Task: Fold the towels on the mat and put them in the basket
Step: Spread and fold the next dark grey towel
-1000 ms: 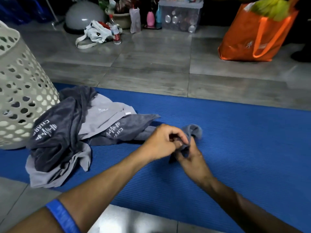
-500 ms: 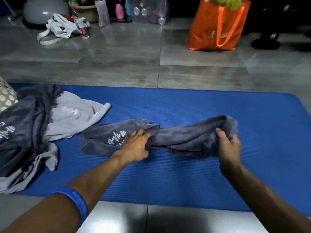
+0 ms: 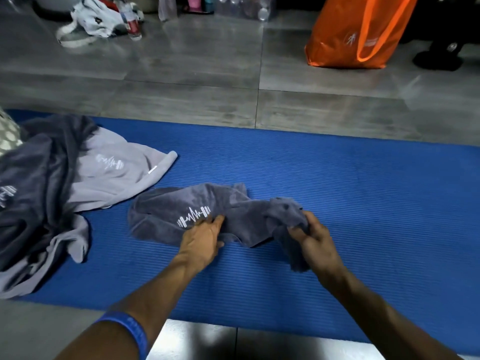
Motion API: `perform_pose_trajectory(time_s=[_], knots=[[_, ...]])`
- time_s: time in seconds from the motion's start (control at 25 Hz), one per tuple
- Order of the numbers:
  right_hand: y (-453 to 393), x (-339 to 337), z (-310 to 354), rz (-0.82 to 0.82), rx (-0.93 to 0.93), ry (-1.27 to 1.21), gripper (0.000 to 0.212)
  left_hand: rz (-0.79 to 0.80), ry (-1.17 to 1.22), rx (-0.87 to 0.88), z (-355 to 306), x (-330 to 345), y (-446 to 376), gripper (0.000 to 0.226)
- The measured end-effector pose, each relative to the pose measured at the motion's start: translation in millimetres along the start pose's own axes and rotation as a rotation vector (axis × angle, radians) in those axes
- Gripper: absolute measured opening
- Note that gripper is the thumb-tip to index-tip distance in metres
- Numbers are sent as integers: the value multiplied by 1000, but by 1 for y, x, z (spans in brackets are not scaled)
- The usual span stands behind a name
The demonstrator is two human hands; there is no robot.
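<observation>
A dark grey towel (image 3: 181, 211) with a white logo lies bunched across the middle of the blue mat (image 3: 363, 203). My left hand (image 3: 204, 239) rests on its near edge beside the logo, fingers fairly straight. My right hand (image 3: 315, 241) grips the towel's crumpled right end, fingers curled round the cloth, with a flap hanging below the hand. A heap of other towels, dark (image 3: 33, 193) and light grey (image 3: 117, 175), sits on the mat's left end. Only a sliver of the perforated white basket (image 3: 7, 133) shows at the left edge.
Grey tiled floor lies beyond and in front of the mat. An orange shopping bag (image 3: 355, 35) stands at the back right, a dark object (image 3: 439, 55) beside it. A white bag (image 3: 96, 16), a bottle (image 3: 131, 22) and containers line the far back.
The towel was pulled out of the heap and stretched rightward across the mat. Since half a second ago my right hand has come back left, bunching the towel's right end; the view shifted right.
</observation>
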State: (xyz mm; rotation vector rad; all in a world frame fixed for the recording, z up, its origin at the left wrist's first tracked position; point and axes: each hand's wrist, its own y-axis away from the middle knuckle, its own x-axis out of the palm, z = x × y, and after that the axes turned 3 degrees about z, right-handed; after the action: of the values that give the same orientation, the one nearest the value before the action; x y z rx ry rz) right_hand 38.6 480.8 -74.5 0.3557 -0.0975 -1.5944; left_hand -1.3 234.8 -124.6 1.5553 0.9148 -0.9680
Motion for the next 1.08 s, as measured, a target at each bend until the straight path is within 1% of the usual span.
perform_pose_trajectory(time_s=[0.04, 0.08, 0.12, 0.16, 0.2, 0.24, 0.28, 0.32, 0.36, 0.4, 0.44, 0.48, 0.52, 0.56, 0.6, 0.64, 0.68, 0.76, 0.8, 0.84, 0.88, 0.92, 0.96, 1.0, 1.04, 1.08], knots=[[-4, -1, 4, -29, 37, -113, 17, -14, 65, 9, 3, 3, -1, 33], [-9, -3, 8, -59, 65, -205, 16, -28, 206, 6, 6, 3, -2, 18], [-15, -6, 11, -87, 64, -267, 16, -36, 440, -36, 16, 3, -6, 13], [-20, -10, 14, -124, 37, -275, 17, -79, 757, -139, 23, -4, -9, 13], [-26, -15, 16, -173, 1, -229, 18, -124, 1072, -291, 42, -15, -16, 15], [-31, -21, 17, -237, -26, -138, 20, -236, 1345, -418, 59, -30, -21, 16], [-37, -29, 16, -307, -38, -39, 22, -370, 1516, -491, 83, -46, -26, 17], [-41, -39, 14, -376, -38, 64, 23, -523, 1552, -544, 106, -63, -26, 16], [-44, -49, 13, -436, -38, 155, 22, -638, 1510, -586, 132, -78, -27, 16], [-46, -61, 10, -477, -27, 278, 18, -709, 1458, -629, 155, -86, -26, 13], [-48, -72, 7, -488, -16, 435, 13, -735, 1426, -657, 167, -94, -23, 10], [-47, -78, 8, -458, 9, 607, 10, -715, 1348, -672, 173, -98, -18, 14], [-46, -81, 10, -389, 33, 741, 14, -654, 1212, -689, 174, -95, -15, 24], [-43, -78, 15, -288, 45, 790, 19, -579, 998, -680, 161, -99, -6, 39], [-39, -73, 19, -172, 15, 748, 21, -536, 790, -654, 148, -97, -2, 51], [-32, -66, 26, -48, -38, 665, 19, -519, 629, -558, 123, -98, 6, 56], [-26, -58, 33, 58, -96, 555, 15, -464, 581, -402, 97, -98, 10, 56], [-11, -48, 51, 253, -149, 325, 9, -238, 651, -11, 35, -95, 19, 53], [-5, -47, 59, 347, -178, 238, 9, -123, 636, 168, 6, -92, 20, 61], [1, -50, 67, 425, -217, 161, 13, -33, 584, 326, -21, -93, 20, 75], [9, -56, 78, 484, -246, 122, 15, 49, 543, 448, -47, -98, 22, 89], [17, -62, 87, 523, -277, 98, 14, 123, 549, 538, -70, -103, 24, 94], [26, -69, 95, 552, -296, 115, 10, 205, 594, 583, -89, -110, 26, 85], [32, -76, 102, 577, -325, 185, 6, 300, 648, 589, -103, -117, 28, 63], [38, -83, 108, 595, -367, 300, 11, 397, 668, 579, -113, -123, 30, 43], [42, -91, 110, 604, -406, 433, 15, 465, 656, 569, -118, -129, 30, 33]])
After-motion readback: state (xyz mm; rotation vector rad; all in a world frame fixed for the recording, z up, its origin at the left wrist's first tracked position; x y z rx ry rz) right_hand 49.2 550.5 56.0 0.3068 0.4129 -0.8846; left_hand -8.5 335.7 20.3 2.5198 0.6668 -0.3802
